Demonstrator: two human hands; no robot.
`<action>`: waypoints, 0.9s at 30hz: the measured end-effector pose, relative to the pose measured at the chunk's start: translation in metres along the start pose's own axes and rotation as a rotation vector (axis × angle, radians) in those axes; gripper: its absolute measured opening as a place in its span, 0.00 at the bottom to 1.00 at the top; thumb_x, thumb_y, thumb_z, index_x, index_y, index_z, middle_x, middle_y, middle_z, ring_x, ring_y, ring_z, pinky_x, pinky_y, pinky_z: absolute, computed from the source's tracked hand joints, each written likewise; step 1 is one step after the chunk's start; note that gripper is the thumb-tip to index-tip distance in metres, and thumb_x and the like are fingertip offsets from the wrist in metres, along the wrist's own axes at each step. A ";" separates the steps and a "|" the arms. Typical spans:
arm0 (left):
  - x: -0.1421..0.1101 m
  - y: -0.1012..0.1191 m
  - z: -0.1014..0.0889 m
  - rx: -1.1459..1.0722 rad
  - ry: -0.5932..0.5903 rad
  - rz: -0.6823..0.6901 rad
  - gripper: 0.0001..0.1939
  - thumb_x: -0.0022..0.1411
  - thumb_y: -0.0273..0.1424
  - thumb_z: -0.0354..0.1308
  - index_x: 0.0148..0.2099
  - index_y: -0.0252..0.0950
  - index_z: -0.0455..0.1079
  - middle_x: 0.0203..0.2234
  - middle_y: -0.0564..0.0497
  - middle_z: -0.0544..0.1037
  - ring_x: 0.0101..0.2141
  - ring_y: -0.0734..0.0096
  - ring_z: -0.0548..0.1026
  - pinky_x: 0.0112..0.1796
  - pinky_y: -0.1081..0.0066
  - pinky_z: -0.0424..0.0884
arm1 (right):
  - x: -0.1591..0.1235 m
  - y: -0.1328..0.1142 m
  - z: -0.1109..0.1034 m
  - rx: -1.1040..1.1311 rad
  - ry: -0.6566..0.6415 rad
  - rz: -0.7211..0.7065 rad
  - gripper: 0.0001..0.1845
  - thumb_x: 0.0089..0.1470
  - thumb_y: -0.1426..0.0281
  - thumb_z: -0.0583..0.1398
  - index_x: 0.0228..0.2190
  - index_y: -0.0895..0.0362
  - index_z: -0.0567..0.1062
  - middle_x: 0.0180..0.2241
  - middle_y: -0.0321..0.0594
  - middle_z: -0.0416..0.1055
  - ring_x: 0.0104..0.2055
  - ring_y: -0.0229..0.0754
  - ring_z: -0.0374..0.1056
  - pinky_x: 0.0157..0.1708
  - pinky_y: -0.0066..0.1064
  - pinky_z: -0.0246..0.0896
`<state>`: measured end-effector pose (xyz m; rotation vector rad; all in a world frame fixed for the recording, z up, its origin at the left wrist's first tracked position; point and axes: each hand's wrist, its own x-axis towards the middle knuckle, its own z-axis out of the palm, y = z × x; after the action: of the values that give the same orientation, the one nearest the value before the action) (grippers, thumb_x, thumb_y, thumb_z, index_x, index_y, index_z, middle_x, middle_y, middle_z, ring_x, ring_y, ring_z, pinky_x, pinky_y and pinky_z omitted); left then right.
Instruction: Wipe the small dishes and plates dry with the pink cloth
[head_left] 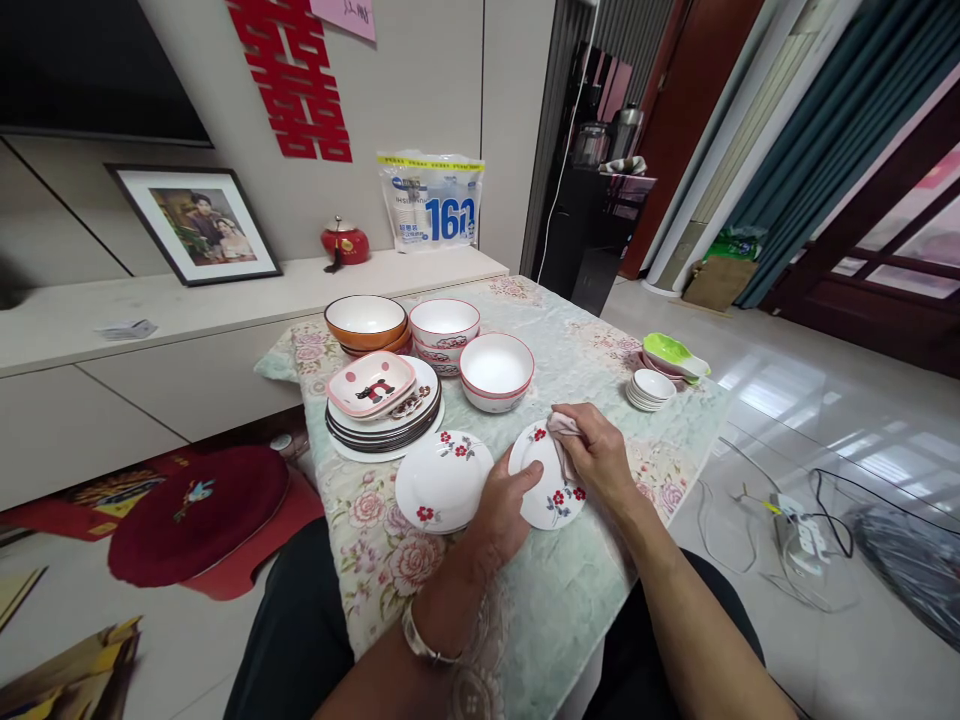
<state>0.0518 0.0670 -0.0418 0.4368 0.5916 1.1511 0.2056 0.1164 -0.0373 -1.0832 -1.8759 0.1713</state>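
My left hand (504,510) grips the left edge of a white plate with red flowers (541,492), its thumb on top. Bunched in my right hand (596,450) is a pale pink cloth (562,425), pressed against the plate's upper right rim. To the left, a matching flowered plate (431,483) lies on the table. Behind it stands a stack of dark-rimmed plates (382,437) topped by a pink square dish (371,386). Beyond my hands are red-rimmed bowls (496,370), another stack of patterned bowls (444,335) and orange bowls (366,322).
Small white dishes (651,390) and a green leaf-shaped dish (671,352) stand near the right edge of the floral tablecloth (405,565). On the cabinet behind are a bag of paper cups (433,205), a red pot (346,243) and a framed photo (196,225). Cables and a power strip (801,535) lie on the floor.
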 end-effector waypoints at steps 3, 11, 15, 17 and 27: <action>0.000 -0.002 0.000 0.015 0.001 0.008 0.34 0.47 0.28 0.69 0.57 0.33 0.68 0.40 0.44 0.81 0.46 0.51 0.77 0.49 0.57 0.71 | -0.001 -0.010 0.004 -0.099 -0.029 -0.136 0.15 0.63 0.71 0.55 0.49 0.53 0.74 0.43 0.46 0.74 0.46 0.47 0.70 0.44 0.39 0.66; 0.000 -0.005 0.001 0.006 0.011 0.022 0.32 0.47 0.30 0.69 0.56 0.33 0.69 0.42 0.43 0.81 0.47 0.49 0.77 0.50 0.55 0.71 | -0.001 -0.016 0.008 -0.180 -0.136 -0.090 0.16 0.66 0.67 0.53 0.51 0.54 0.73 0.44 0.47 0.74 0.47 0.48 0.70 0.46 0.40 0.62; 0.004 -0.003 -0.005 0.018 0.104 0.085 0.32 0.50 0.31 0.68 0.58 0.35 0.68 0.42 0.43 0.81 0.46 0.50 0.78 0.49 0.54 0.72 | 0.000 -0.002 0.003 -0.077 -0.102 0.140 0.15 0.62 0.66 0.54 0.47 0.54 0.75 0.41 0.44 0.75 0.44 0.47 0.70 0.44 0.37 0.63; 0.007 -0.003 -0.011 0.023 0.136 0.142 0.32 0.52 0.31 0.67 0.59 0.36 0.66 0.43 0.44 0.81 0.45 0.52 0.79 0.49 0.55 0.72 | -0.001 0.002 -0.001 -0.008 -0.113 0.258 0.12 0.60 0.66 0.56 0.42 0.55 0.76 0.39 0.42 0.76 0.41 0.46 0.70 0.42 0.36 0.63; 0.007 0.000 -0.006 -0.019 0.137 0.222 0.34 0.50 0.31 0.69 0.60 0.39 0.63 0.46 0.45 0.79 0.44 0.57 0.79 0.48 0.57 0.73 | -0.006 0.005 -0.010 0.350 -0.190 0.633 0.10 0.51 0.63 0.61 0.31 0.57 0.74 0.27 0.33 0.71 0.29 0.39 0.65 0.30 0.28 0.58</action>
<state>0.0495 0.0735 -0.0476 0.4166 0.6620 1.4060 0.2173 0.1120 -0.0379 -1.4086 -1.5219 0.9549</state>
